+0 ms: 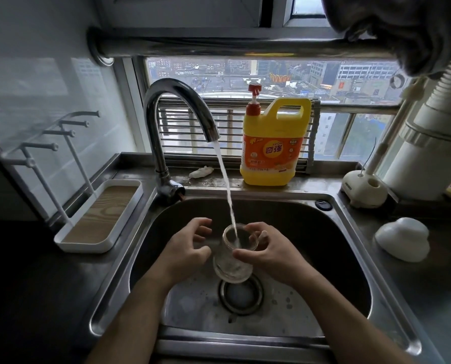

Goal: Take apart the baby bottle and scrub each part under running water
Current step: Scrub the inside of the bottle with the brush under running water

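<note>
1. The fingers (255, 228) and thumb of the right hand (271, 253) are clamped on the neck of the clear bottle body (232, 269). They grip it just under the rim, which leaves the mouth uncovered.
2. The left hand (185, 248) is just beside the bottle on its left, with the fingers apart and loosely curled around nothing. Whether its thumb touches the wall I cannot tell. It seems ready to steady or rub the bottle.
3. The bottle is held upright over the drain (241, 295), in the middle of the sink (350, 258). That way the water stream (225, 179) from the tap (177, 101) falls straight into its mouth and the overflow runs away.
4. On the table to the right lies a white domed piece (400, 240), probably a removed bottle part set out of the splash.
5. A yellow detergent jug (271, 143) stands at the far edge, within reach.
</note>
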